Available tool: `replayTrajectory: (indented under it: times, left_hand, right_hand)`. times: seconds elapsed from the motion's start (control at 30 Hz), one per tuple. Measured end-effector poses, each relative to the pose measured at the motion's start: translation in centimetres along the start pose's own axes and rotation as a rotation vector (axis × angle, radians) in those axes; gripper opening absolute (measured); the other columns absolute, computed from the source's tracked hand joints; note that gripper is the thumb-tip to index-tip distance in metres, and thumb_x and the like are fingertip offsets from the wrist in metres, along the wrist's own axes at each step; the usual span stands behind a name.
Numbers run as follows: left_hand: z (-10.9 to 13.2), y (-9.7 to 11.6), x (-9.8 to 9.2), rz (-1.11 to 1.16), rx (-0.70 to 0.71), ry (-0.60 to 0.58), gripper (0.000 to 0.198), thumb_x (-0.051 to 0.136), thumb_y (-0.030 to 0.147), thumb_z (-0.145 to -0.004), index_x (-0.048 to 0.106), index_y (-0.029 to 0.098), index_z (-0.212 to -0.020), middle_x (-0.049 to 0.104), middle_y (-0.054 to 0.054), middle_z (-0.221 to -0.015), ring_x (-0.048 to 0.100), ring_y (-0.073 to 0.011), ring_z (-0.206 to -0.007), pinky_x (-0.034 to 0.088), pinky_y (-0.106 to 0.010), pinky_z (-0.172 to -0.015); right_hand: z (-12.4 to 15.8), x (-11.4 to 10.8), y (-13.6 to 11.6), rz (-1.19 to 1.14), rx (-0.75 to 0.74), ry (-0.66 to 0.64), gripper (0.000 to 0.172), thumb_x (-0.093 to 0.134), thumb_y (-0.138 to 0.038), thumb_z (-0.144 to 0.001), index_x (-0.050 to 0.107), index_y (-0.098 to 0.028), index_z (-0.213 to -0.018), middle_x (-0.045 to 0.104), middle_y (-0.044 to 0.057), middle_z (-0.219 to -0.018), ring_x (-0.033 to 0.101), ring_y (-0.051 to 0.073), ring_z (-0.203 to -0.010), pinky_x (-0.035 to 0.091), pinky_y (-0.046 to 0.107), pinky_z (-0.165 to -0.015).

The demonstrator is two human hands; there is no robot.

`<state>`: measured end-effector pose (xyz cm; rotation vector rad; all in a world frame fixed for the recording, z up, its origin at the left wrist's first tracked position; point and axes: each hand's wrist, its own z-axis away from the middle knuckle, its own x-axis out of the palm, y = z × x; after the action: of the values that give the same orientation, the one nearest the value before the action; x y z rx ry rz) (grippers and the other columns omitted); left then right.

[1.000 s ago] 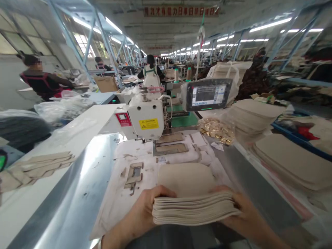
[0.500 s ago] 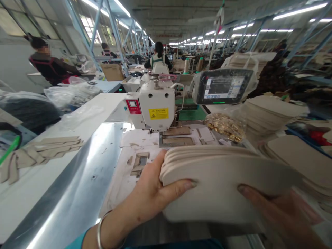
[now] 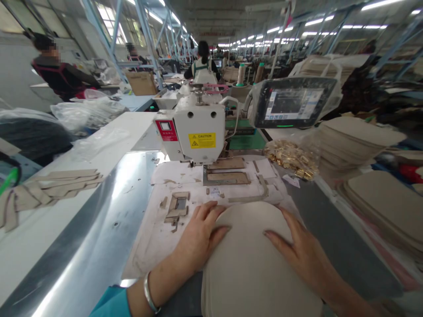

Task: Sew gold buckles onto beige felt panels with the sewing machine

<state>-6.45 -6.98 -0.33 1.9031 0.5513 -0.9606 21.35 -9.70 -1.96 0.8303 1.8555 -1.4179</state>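
A stack of beige rounded panels (image 3: 256, 264) lies in front of me at the near edge of the machine bed, its rounded end pointing away. My left hand (image 3: 196, 237) grips the stack's left edge, thumb on top and fingers round the side. On the opposite edge my right hand (image 3: 306, 248) holds it the same way. Just beyond is a white sewing template (image 3: 194, 187) with beige strips and small frames fixed on it. Above its far part stands the white head of a sewing machine (image 3: 202, 125) with a yellow caution label.
At right are a control screen (image 3: 292, 103), a plastic bag of gold-coloured metal pieces (image 3: 292, 156) and more stacks of beige panels (image 3: 383, 193). Beige strips (image 3: 49, 187) lie on the white table at left. Co-workers (image 3: 203, 64) sit farther off.
The panel stack was held tilted on edge and turned to the right. Now it lies flatter, rounded end away from me, and my right hand has come inward to its right edge.
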Motion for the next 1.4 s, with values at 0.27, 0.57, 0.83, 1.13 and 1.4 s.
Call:
replayTrajectory:
  times: [0.27, 0.57, 0.83, 1.13, 1.4]
  left_hand:
    - [-0.1, -0.2, 0.0, -0.347, 0.234, 0.161, 0.035, 0.046, 0.021, -0.098, 0.053, 0.012, -0.131, 0.064, -0.012, -0.124, 0.057, -0.0273, -0.109, 0.049, -0.045, -0.096]
    - [0.1, -0.7, 0.3, -0.179, -0.061, -0.022, 0.051, 0.047, 0.035, -0.097, 0.04, 0.01, -0.141, 0.059, -0.017, -0.129, 0.057, -0.0281, -0.119, 0.048, -0.044, -0.1]
    - [-3.1, -0.4, -2.5, -0.034, -0.445, -0.483, 0.086, 0.069, 0.069, -0.062, 0.054, 0.011, -0.124, 0.061, -0.018, -0.118, 0.062, -0.0372, -0.105, 0.049, -0.048, -0.089]
    - [-6.3, -0.7, -3.0, 0.024, -0.428, -0.589, 0.074, 0.074, 0.058, -0.055, 0.051, 0.013, -0.11, 0.068, -0.015, -0.107, 0.064, -0.0329, -0.098, 0.049, -0.038, -0.081]
    - [-6.5, -1.1, -3.2, 0.23, -0.322, -0.551, 0.054, 0.072, 0.047, -0.065, 0.06, 0.019, -0.109, 0.071, -0.01, -0.112, 0.065, -0.0312, -0.106, 0.051, -0.037, -0.088]
  right_hand:
    - [0.0, 0.5, 0.4, 0.017, -0.077, 0.075, 0.058, 0.05, -0.037, -0.095, 0.032, -0.021, -0.148, 0.048, 0.012, -0.145, 0.046, 0.027, -0.134, 0.04, 0.044, -0.111]
    - [-0.3, 0.5, 0.6, -0.065, 0.019, 0.043, 0.059, 0.053, -0.041, -0.092, 0.035, -0.021, -0.145, 0.054, 0.012, -0.139, 0.054, 0.028, -0.127, 0.045, 0.045, -0.105]
    - [-0.4, 0.7, 0.6, -0.133, 0.05, 0.062, 0.062, 0.056, -0.042, -0.09, 0.036, -0.02, -0.144, 0.052, 0.014, -0.141, 0.051, 0.028, -0.129, 0.043, 0.045, -0.108]
    - [0.7, 0.0, -0.1, -0.328, 0.103, 0.148, 0.064, 0.062, -0.038, -0.086, 0.038, -0.019, -0.142, 0.049, 0.016, -0.143, 0.051, 0.027, -0.128, 0.043, 0.045, -0.106]
    - [12.6, -1.4, -0.5, -0.582, 0.51, -0.106, 0.044, 0.057, -0.06, -0.085, 0.059, -0.019, -0.07, 0.061, 0.002, -0.058, 0.06, 0.016, -0.056, 0.049, 0.025, -0.057]
